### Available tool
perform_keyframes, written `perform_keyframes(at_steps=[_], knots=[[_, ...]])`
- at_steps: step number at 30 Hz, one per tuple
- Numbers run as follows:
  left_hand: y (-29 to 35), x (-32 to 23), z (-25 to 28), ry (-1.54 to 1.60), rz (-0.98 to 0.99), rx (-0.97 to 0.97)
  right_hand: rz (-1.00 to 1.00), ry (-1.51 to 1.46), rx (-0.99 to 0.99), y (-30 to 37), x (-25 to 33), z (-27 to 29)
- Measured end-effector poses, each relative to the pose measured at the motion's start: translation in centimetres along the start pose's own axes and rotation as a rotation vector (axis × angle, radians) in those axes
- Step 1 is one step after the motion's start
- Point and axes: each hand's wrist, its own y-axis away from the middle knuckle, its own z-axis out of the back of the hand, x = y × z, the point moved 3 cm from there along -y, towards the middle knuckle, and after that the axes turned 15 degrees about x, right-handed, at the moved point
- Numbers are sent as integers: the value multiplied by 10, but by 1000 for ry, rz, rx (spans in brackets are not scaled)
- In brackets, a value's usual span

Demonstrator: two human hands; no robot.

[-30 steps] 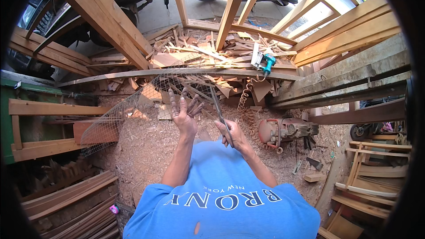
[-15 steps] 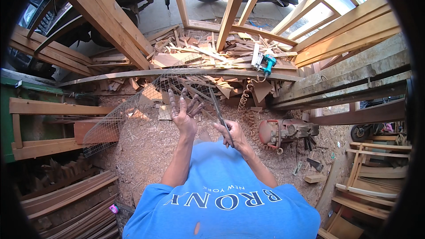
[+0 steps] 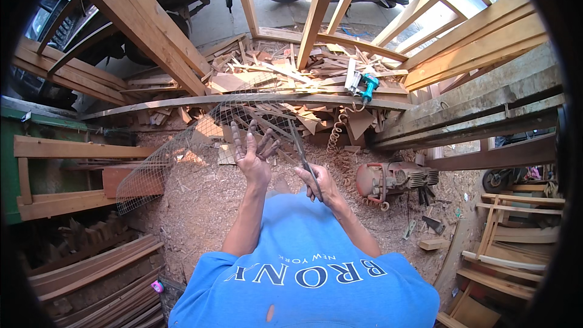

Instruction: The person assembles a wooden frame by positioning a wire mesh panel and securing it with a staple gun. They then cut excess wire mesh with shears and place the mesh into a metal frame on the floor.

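Note:
My left hand (image 3: 252,155) is raised palm up, its fingers spread and smudged dark, with nothing seen in it. Behind those fingers runs a sheet of wire mesh (image 3: 146,177), curving from the left side up toward the wood scraps; whether they touch it I cannot tell. My right hand (image 3: 320,183) is closed around the lower end of a long, narrow, dark metal tool (image 3: 301,149). That tool points up and away, its tip near the edge of the mesh. Its exact kind is hard to make out.
Ahead, a plank (image 3: 182,102) crosses before a heap of wood scraps (image 3: 261,73). A teal nail gun (image 3: 368,87) rests there, its coiled hose (image 3: 336,133) hanging down. A red compressor (image 3: 388,181) stands right on the sawdust floor (image 3: 194,206). Timber frames (image 3: 313,12) rise around; stacked boards (image 3: 97,267) lie left.
My right hand and the dark tool have shifted very slightly to the right. The left hand holds almost the same pose.

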Motion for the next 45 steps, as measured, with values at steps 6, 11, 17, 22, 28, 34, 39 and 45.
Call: perform_keyframes(at_steps=[6,11,17,22,28,34,39,45], knots=[[0,2,2,8,1,5,12,16,1,2,5,1],[-2,2,3,7,-2,14,5,51,-24,0,4,0],[-5,1,4,10,-3,15,34,31,-40,-2,7,0],[-6,2,6,26,-2,19,8,27,-23,-2,9,1],[-6,4,7,22,8,18,7,50,-34,-3,9,1],[-6,3,7,7,18,7,37,68,-32,-3,7,1],[-6,1,7,1,19,17,57,106,-60,-3,5,-1],[-4,-1,4,33,23,11,63,92,-65,-2,3,-4]])
